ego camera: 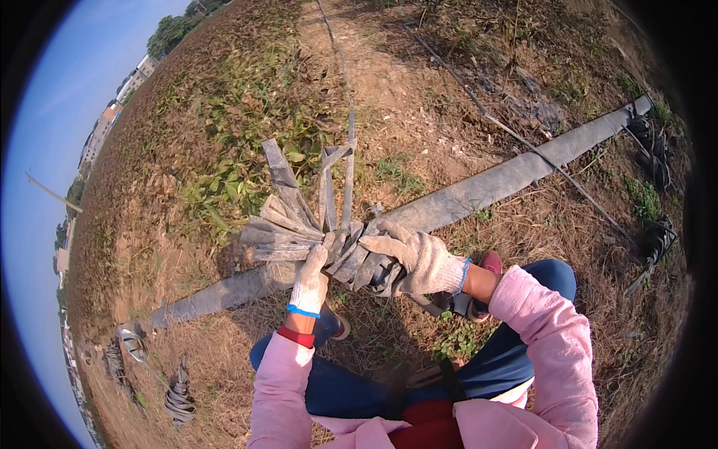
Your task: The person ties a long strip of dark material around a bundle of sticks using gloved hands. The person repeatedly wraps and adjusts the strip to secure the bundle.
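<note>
A bundle of folded grey flat plastic tubing [283,233] lies across the middle of the view, its loops fanned out at the left. My left hand [312,272], in a cream knitted glove, grips the bundle at its gathered middle. My right hand [415,255], gloved alike, closes on the wound part of the bundle to the right, fingers over its strips. One narrow strip [351,126] runs from the bundle up and away over the ground. Beneath the bundle passes a wide flat grey hose [477,193]. The undersides of the bundle are hidden by my hands.
Wound black tubing bundles lie at the lower left [179,398] and far right [656,241]. A thin hose [477,106] crosses the wide one. Low leafy plants [224,146] cover the upper left; dry grass surrounds my feet. A white and red object [133,343] lies near the hose's left end.
</note>
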{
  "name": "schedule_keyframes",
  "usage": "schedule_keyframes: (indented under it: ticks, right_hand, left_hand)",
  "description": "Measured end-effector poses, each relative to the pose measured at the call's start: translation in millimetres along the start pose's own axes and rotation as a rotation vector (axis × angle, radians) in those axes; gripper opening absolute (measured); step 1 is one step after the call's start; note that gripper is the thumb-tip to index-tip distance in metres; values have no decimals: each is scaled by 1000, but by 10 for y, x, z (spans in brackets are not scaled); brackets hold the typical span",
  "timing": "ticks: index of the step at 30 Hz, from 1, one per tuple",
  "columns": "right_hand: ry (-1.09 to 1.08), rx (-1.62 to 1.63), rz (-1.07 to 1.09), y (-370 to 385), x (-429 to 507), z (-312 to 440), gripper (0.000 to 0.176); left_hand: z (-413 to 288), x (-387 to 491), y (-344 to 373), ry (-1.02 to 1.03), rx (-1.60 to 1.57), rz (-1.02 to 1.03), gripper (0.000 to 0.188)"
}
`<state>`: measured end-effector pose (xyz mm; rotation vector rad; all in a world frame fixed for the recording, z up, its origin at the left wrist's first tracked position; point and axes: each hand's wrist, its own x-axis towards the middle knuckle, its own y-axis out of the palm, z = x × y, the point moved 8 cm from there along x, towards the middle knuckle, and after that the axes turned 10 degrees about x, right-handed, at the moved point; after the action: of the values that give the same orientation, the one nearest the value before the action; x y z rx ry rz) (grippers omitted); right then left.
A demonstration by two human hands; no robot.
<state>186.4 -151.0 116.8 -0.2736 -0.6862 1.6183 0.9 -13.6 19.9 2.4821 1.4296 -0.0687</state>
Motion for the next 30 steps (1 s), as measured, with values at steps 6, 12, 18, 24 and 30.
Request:
schedule_keyframes:
  ticks: [6, 12, 18, 24, 30]
  right_hand:
    - [-123, 291, -169, -117, -4, -31, 115]
    - [-138, 741, -232, 135, 48, -283, 132]
    - [-146, 485, -82, -23, 28, -61, 120]
    - [124, 1500, 298, 337, -36, -5, 124]
    - [390, 1407, 271, 640, -188, -627, 99]
  left_hand:
    - [-225, 11, -52, 162, -24, 152, 63]
    - [-245, -113, 363, -89, -199, 207, 72]
    - [-167, -70, -8, 203, 1248, 184, 58]
    - [-2, -316, -224, 224, 863, 348, 52]
    - [-170, -615, 392, -151, -297, 583, 59]
